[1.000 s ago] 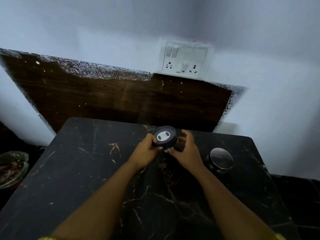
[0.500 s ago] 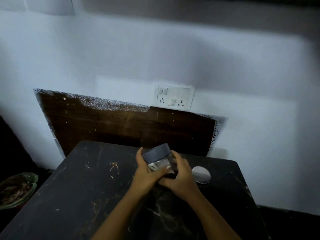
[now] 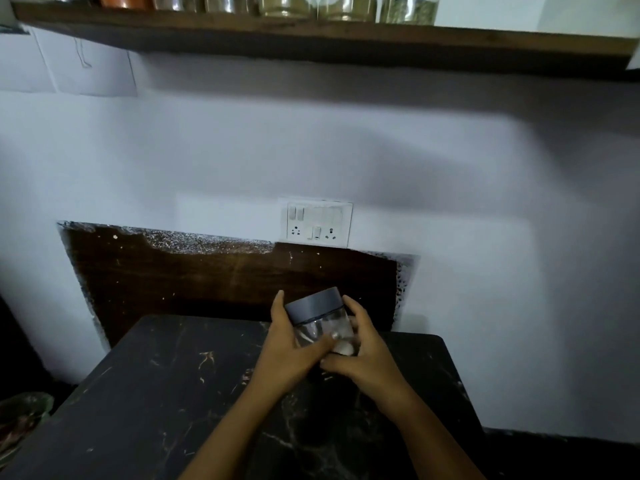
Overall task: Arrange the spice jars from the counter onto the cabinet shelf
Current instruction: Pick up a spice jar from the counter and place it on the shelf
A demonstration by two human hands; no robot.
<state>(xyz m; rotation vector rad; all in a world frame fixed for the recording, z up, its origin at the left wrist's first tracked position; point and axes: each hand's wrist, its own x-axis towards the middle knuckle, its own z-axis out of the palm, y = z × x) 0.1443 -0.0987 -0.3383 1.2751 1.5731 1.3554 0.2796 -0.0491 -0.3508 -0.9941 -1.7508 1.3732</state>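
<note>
Your left hand (image 3: 287,344) wraps one side of the spice jar (image 3: 320,329), thumb laid across the glass. Your right hand (image 3: 365,356) curls round the other side, so both hands grip it. The jar hangs clear of the dark marbled worktop (image 3: 173,375), over its far half, tilted with the top leaning left

The wooden shelf (image 3: 311,38) sits well above, and a row of filled jars (image 3: 346,6) already crowds its front. The reach up looks like the risk: smooth glass could slip as you shift to one hand, and a tilted jar brought in blind could knock a neighbour off the edge. Level it first and aim for the right end of the row

The jar is squat clear glass with a dark grey lid (image 3: 313,304); something pale shows low inside, too blurred to name
</note>
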